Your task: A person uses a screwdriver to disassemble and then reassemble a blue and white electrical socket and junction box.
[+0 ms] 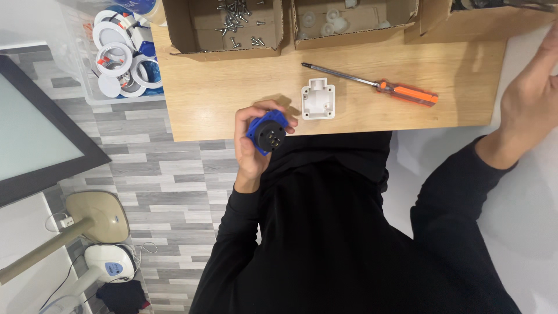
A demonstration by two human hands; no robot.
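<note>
My left hand [251, 142] grips a blue socket part with a round black face [268, 132], held at the near edge of the wooden table [221, 99]. A white square housing [318, 99] lies on the table just right of it. Beyond that lies a screwdriver with an orange handle [401, 92], its shaft pointing left. My right hand [532, 99] is stretched far to the right, off the table against a white surface, fingers apart and holding nothing.
Cardboard boxes line the table's far edge: one with several screws [238, 20], one with white plastic parts [328, 20], another at the right [482, 17]. A clear bin of white rings [119, 55] stands left of the table. A lamp base [99, 215] sits on the floor.
</note>
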